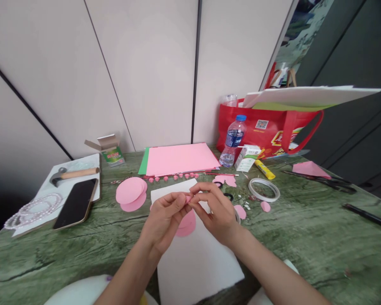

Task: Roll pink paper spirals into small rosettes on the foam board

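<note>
Between my two hands is a small pink paper roll (188, 199), partly covered by the fingertips. My left hand (167, 216) pinches it with thumb and forefinger. From the other side, the fingertips of my right hand (216, 212) close on it too. Below them, pink paper pieces (186, 224) lie on a white sheet (197, 267). A stack of pink paper circles (131, 192) rests left of my hands. Several small pink paper rolls (175, 178) stand in a row beyond the sheet, near a red pencil (222, 173).
Pink and green sheets (182, 159) lie at the back. To the right are a water bottle (233, 142), a red bag (266, 127), a glue stick (264, 169), a tape roll (264, 189) and scissors (327, 181). At left are a hammer (74, 173), a phone (76, 203) and beads (34, 210).
</note>
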Demonstrator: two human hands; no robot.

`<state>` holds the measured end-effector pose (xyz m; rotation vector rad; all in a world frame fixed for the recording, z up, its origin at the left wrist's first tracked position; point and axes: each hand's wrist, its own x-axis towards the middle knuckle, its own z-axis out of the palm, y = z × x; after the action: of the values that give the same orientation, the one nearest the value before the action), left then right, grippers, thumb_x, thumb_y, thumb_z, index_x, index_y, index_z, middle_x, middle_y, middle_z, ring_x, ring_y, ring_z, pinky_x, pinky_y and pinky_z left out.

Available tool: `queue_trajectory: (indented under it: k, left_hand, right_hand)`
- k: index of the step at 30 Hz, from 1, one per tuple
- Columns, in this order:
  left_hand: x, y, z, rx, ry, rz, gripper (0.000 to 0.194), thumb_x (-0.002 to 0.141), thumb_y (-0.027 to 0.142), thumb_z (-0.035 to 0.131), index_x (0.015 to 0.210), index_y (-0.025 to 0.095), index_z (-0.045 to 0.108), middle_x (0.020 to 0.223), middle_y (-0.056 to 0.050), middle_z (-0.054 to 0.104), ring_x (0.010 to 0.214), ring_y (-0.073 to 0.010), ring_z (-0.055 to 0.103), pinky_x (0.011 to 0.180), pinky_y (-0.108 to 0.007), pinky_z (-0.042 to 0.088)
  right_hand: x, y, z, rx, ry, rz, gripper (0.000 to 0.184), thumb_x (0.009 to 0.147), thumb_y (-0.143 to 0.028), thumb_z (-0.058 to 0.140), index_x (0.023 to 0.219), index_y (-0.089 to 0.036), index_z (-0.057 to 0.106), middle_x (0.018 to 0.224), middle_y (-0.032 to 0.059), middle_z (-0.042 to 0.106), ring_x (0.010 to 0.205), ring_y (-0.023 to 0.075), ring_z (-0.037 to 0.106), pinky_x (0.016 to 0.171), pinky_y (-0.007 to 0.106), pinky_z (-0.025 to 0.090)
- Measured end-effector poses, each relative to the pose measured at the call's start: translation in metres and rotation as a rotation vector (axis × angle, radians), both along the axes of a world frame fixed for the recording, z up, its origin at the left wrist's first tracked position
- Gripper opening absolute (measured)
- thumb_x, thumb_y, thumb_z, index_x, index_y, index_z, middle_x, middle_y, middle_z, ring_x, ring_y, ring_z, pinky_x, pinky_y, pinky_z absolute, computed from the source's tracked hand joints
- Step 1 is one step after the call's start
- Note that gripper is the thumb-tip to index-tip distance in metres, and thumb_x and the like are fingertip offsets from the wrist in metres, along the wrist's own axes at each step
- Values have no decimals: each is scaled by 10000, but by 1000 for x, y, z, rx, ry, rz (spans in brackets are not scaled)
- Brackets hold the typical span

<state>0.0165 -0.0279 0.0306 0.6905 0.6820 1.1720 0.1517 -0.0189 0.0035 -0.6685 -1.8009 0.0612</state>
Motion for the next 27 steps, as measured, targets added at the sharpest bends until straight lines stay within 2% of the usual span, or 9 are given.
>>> queue_trajectory:
  k: [3,6,10,13,15,17,20,22,27]
  left_hand:
    - [-3,2,-2,30,40,-18,99,649,202,710,640,120,655,683,-32,612,693,-114,528,731,-263,425]
    - [-7,4,-3,66,137,-56,114,640,220,717,632,122,659,709,-49,635,701,-124,541,730,-267,421]
    - [-10,6,-5,132,355,-162,122,602,223,736,631,121,675,675,-62,650,671,-145,556,681,-273,419]
    - [-8,7,-9,167,509,-150,93,578,188,739,591,119,678,623,-55,647,605,-138,543,609,-259,405]
    - [-6,8,-13,135,510,-31,88,577,184,736,576,121,674,628,-53,652,613,-136,547,602,-253,402]
    - [-5,11,-16,49,380,84,108,584,208,737,595,122,674,684,-57,663,659,-134,560,633,-250,415]
    - [-6,15,-18,-104,142,93,140,573,212,753,622,110,671,698,-53,656,669,-113,563,672,-241,436]
    - [-6,16,-18,-148,77,80,140,565,187,760,627,103,667,683,-49,650,664,-105,564,684,-234,444]
    - [-4,14,-19,-145,66,99,135,567,174,760,627,102,663,664,-47,649,662,-111,569,685,-242,451]
  right_hand:
    - [0,-1,2,-113,101,65,159,772,-113,563,884,-206,499,861,47,583,798,148,587,661,298,530]
    - [6,1,6,-325,214,169,223,738,-217,631,911,-206,489,831,22,584,741,128,592,614,271,542]
    - [21,10,10,-686,87,378,211,673,-303,687,763,-169,551,752,2,597,675,116,597,595,253,539]
    - [27,16,6,-797,-12,426,245,637,-339,705,703,-153,560,709,-2,601,612,112,589,539,238,523]
    - [24,18,1,-699,-6,308,202,677,-326,676,682,-155,569,694,7,602,618,118,582,537,241,512]
    - [18,17,-4,-492,9,133,121,735,-275,630,700,-166,590,722,27,606,670,132,576,580,261,505]
    - [9,15,-9,-256,-49,22,64,773,-211,584,821,-189,621,831,53,611,739,145,576,629,276,499]
    - [6,14,-10,-196,-71,3,112,777,-204,578,882,-200,618,870,59,611,773,152,580,642,280,501]
    - [3,14,-11,-124,-93,-65,116,773,-211,588,888,-203,606,832,53,615,756,159,572,615,287,490]
